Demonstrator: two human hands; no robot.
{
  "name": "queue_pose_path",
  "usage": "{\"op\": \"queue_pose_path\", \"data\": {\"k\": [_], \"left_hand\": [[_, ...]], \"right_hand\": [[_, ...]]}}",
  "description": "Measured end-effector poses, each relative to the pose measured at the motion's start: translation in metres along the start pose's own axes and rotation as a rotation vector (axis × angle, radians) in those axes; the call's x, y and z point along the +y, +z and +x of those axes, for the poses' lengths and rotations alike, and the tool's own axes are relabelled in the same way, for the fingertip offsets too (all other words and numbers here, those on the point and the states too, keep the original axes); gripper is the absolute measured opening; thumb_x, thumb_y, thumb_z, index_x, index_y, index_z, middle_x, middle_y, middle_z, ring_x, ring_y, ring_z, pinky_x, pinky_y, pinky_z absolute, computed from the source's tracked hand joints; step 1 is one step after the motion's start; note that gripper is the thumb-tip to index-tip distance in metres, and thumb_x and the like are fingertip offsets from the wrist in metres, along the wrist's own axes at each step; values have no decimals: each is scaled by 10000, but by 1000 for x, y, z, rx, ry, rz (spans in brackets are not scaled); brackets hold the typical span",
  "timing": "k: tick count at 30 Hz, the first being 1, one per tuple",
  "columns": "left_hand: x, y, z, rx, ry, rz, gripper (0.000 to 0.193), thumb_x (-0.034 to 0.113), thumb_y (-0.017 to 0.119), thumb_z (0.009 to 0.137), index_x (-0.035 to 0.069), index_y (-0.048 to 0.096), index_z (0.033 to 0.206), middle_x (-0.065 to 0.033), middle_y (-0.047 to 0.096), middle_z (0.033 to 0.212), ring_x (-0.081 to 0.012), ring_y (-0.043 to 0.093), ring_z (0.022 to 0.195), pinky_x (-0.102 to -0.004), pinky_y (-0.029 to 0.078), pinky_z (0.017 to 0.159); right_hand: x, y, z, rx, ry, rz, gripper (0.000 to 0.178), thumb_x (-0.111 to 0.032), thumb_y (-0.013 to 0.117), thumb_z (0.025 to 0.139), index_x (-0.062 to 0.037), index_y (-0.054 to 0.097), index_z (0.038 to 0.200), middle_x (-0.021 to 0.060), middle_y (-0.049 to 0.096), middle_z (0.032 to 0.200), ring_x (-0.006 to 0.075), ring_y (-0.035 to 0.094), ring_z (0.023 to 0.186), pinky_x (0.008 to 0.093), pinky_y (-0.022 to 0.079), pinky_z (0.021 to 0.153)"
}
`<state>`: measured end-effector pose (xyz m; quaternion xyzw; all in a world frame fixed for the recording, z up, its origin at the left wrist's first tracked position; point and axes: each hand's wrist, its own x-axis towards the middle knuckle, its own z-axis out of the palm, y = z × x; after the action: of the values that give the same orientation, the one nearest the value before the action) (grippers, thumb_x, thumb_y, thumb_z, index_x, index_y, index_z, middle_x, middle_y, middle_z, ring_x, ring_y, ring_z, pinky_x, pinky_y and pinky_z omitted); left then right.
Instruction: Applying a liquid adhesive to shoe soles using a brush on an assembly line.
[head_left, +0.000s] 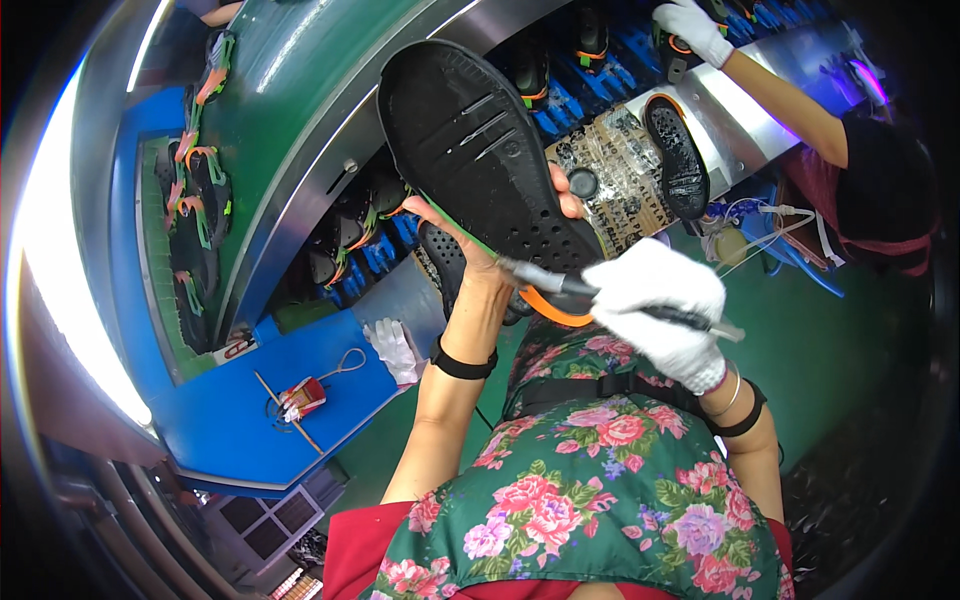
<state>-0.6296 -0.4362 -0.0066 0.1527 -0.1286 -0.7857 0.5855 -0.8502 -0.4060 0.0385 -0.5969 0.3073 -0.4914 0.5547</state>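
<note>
brush tip hidden behind shoe, co-worker cropped

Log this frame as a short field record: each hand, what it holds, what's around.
left hand: bare, grips a black shoe held sole up
right hand: white glove, holds a thin dark brush-like tool with its tip at the shoe's heel end
lap: floral apron
bench: blue tray with a spare white glove
conveyor: green belt, more shoes in blue holders
co-worker: gloved hand reaching to the line, upper right
</note>
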Motion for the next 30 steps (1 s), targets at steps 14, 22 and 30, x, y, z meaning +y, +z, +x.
{"op": "queue_pose_path", "data": {"k": [14,22,30], "left_hand": [[6,11,13,-107,-36,39,1396,1067,442,494,-10,467,1381,-262,645,1126,-384,692,956,-507,589,808],[10,6,18,-114,-106,107,1311,1035,509,562,21,478,1393,-267,625,1121,-396,648,918,-517,535,773],[6,17,24,-94,-162,89,1371,1054,499,517,-5,487,1388,-276,643,1120,-392,669,892,-507,554,794]], "right_hand": [[4,-7,-5,4,-56,-128,190,29,837,705,-45,776,869,143,774,939,242,721,784,351,559,711],[4,-14,-4,14,-6,-120,146,8,832,711,-45,770,833,140,770,906,243,716,776,352,556,700],[5,-17,-9,9,3,-103,143,8,830,713,-48,768,829,137,772,904,244,716,767,351,555,698]]}}
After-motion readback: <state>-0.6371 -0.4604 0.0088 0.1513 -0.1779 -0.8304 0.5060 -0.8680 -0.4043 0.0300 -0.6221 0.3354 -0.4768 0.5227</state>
